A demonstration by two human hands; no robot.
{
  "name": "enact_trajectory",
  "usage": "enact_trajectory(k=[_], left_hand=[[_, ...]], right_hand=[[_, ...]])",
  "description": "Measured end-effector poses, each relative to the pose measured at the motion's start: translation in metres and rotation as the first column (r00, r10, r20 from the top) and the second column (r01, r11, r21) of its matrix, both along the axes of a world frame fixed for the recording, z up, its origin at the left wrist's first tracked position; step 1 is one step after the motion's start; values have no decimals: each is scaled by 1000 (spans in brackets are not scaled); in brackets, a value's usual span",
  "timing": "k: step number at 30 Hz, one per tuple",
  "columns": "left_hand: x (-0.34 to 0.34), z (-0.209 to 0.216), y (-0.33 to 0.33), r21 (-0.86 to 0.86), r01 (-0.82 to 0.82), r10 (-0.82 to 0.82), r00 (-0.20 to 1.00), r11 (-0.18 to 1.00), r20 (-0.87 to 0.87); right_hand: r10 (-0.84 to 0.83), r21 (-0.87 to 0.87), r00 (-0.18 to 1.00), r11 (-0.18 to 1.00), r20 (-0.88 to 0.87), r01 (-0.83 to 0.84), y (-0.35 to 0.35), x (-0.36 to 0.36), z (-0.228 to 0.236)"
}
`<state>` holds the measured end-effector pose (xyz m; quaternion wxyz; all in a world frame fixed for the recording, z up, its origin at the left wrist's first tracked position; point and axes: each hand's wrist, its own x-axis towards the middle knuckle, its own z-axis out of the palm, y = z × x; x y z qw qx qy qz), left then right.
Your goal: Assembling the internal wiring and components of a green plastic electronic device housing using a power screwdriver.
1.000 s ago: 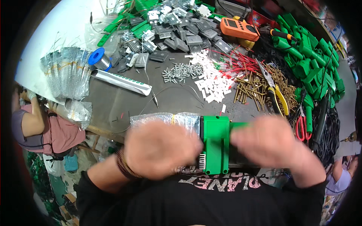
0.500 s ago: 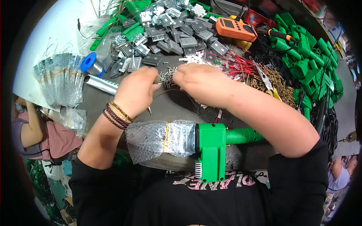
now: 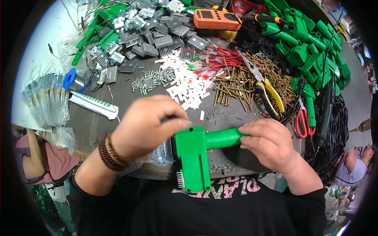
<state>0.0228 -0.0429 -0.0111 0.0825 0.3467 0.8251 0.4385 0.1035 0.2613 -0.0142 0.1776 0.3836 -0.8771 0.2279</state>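
At the table's near edge lies a green pistol-shaped tool housing (image 3: 192,145), with small screw holes and a white ribbed part on its lower left side. My right hand (image 3: 269,143) grips the ribbed round green section on the right, thumb and fingers closed around its end. Over the housing's upper left corner, by a dark hole, is my left hand (image 3: 151,122). Its thumb and fingers are pinched; whatever they hold is too small or hidden to see. A bubble-wrapped silvery part (image 3: 161,154) joins the housing's left side, partly behind my left hand.
Beyond my hands are silver screws (image 3: 153,80), white tabs (image 3: 191,90), long brass screws (image 3: 236,84) and yellow-handled pliers (image 3: 262,84). Grey finned blocks (image 3: 157,43), an orange meter (image 3: 216,19) and green housings (image 3: 311,51) lie farther back. A solder spool (image 3: 75,80) stands left.
Both hands have come back from the silver screw pile. My right hand has taken hold of the housing's round section; my left has moved to its upper corner. The view has shifted.
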Motion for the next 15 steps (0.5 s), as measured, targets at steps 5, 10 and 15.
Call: enact_trajectory(k=[5, 10, 15], left_hand=[[16, -1, 13, -66, -55, 56, 998, 996, 15], [26, -5, 14, -23, -108, 110, 992, 994, 67], [24, -13, 20, 106, -89, 87, 996, 990, 22]], right_hand=[[39, 93, 981, 995, -190, -22, 6, 4, -2], [65, 129, 989, 991, -134, -48, 9, 4, 1], [55, 81, 991, 996, -118, -46, 12, 6, -6]])
